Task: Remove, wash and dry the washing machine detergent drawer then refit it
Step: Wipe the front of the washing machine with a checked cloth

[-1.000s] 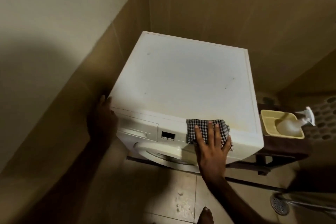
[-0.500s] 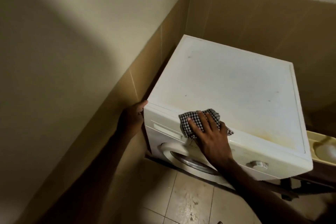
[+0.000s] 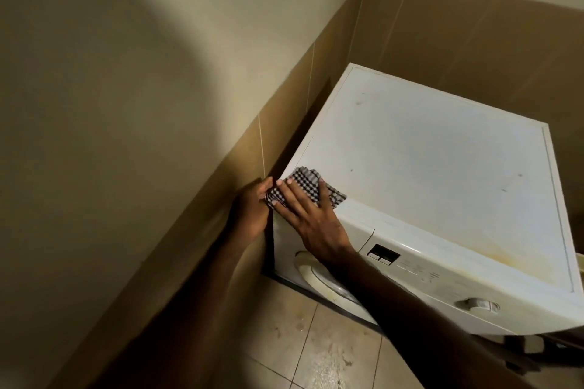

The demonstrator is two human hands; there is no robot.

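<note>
The white washing machine (image 3: 442, 174) stands in a tiled corner. A black-and-white checked cloth (image 3: 308, 185) lies over its front left top corner. My right hand (image 3: 311, 215) presses flat on the cloth with straight, spread fingers. It also covers most of the detergent drawer front (image 3: 355, 226), which sits closed in the control panel. My left hand (image 3: 252, 208) curls round the machine's left front corner, its fingertips touching the edge of the cloth.
The tiled wall (image 3: 221, 199) stands close along the machine's left side, leaving a narrow dark gap. A display (image 3: 383, 253) and a dial (image 3: 480, 305) sit on the front panel, the round door (image 3: 328, 286) below. A wet tiled floor (image 3: 316, 350) lies in front.
My right hand has slid the cloth leftward along the front top edge to the left corner. My left hand stayed at that corner and now meets the cloth. The view has swung left.
</note>
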